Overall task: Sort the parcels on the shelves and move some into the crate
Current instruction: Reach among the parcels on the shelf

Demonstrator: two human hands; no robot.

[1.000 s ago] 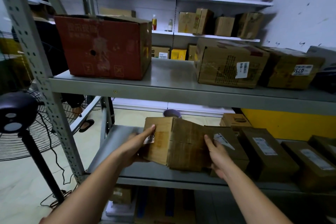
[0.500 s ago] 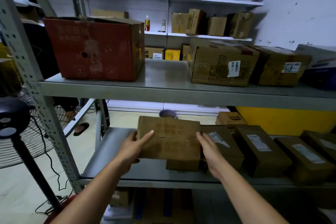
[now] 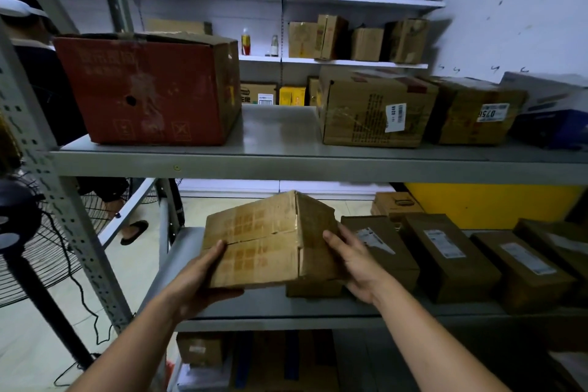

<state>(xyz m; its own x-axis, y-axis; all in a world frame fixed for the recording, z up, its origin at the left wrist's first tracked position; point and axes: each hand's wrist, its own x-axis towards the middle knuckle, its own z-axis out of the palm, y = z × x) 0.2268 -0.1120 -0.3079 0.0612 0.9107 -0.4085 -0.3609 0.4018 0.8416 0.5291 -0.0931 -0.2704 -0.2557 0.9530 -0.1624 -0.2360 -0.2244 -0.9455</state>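
A brown cardboard parcel (image 3: 267,240) with faded printing is held tilted above the lower grey shelf (image 3: 178,251). My left hand (image 3: 203,277) grips its left end, thumb on the front face and fingers underneath. My right hand (image 3: 353,261) presses against its right end with straight fingers. Under the parcel's right corner lies another small box (image 3: 313,288). To the right, several flat brown parcels (image 3: 445,251) with white labels lie in a row on the same shelf.
The upper shelf (image 3: 286,156) carries a large red box (image 3: 149,89) at left and labelled brown boxes (image 3: 375,108) at right. A black fan (image 3: 28,232) on a stand is at far left. White wall shelves behind hold more boxes. A person's sandalled foot (image 3: 135,231) shows behind.
The parcel has been turned in my hands: its labelled end faced me first, then the printed broad face, and now it is tilted with its right end swung toward me.
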